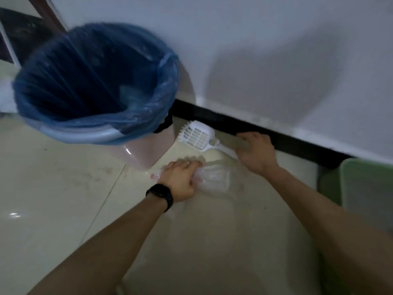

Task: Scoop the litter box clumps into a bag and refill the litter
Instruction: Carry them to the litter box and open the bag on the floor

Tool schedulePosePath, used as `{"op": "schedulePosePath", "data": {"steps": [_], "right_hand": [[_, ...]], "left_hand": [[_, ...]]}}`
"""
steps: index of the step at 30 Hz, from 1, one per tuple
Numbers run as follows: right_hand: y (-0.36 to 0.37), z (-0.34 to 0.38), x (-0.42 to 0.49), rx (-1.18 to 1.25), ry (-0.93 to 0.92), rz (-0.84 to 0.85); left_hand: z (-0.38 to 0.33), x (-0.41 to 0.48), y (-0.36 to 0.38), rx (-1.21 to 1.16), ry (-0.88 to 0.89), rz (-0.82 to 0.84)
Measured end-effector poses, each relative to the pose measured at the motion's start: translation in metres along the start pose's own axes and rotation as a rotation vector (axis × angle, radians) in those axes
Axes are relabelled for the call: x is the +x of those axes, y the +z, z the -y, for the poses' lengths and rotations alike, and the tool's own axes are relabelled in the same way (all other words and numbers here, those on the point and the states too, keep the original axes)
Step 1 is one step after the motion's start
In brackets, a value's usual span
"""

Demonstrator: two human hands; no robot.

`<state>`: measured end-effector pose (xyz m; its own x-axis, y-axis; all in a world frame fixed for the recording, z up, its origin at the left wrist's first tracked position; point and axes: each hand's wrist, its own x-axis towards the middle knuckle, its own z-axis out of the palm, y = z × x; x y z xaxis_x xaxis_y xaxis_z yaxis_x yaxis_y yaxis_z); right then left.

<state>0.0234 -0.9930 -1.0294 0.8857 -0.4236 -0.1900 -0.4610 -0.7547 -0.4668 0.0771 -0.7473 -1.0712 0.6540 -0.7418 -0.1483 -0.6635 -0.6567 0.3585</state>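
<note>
From the head view, the landmark is the pink bin, lined with a blue bag and standing on the tiled floor near the black skirting; everything else sits to the right of it. The white slotted scoop lies on the floor just right of the bin's base, close under the skirting; the right hand covers its handle with fingers curled over it, seemingly closed on the handle, though blur hides the contact itself. Just in front of the bin's base, the left hand, with a black band on its wrist, has its fingers bunched tight on a crumpled clear plastic bag lying on the floor. Far right of the bin, at the frame's edge, a green container shows only 1 corner; it may be the litter box, but its contents are out of sight.

I judge this to be the gathering step; no clumps are scooped yet. The next move likely calls for lifting both items, carrying them across to the green container, and opening the clear bag's mouth before the scoop goes in.
</note>
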Motion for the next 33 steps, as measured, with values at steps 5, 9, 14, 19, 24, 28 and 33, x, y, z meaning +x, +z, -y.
{"op": "schedulePosePath", "data": {"steps": [5,9,14,19,24,28,33], "right_hand": [[-0.101,0.019,-0.048,0.175,-0.055,0.313],[-0.127,0.004,-0.072,0.336,-0.069,0.211],[-0.161,-0.024,-0.085,0.436,0.121,-0.112],[-0.181,-0.037,-0.11,1.007,0.424,-0.164],[-0.178,-0.03,-0.107,1.253,0.434,0.065],[-0.179,-0.022,-0.103,1.189,0.376,0.019],[-0.171,-0.03,-0.108,0.461,0.203,-0.076]], "left_hand": [[-0.067,0.021,-0.092,-0.153,-0.038,-0.034],[-0.111,0.049,-0.136,-0.168,0.042,-0.022],[-0.147,0.076,-0.158,0.111,0.063,-0.057],[-0.188,0.073,-0.178,-0.256,0.076,0.031],[-0.208,0.067,-0.183,-0.316,0.105,0.237],[-0.197,0.066,-0.19,-0.256,0.097,0.138],[-0.16,0.07,-0.2,-0.157,-0.124,-0.089]]}}
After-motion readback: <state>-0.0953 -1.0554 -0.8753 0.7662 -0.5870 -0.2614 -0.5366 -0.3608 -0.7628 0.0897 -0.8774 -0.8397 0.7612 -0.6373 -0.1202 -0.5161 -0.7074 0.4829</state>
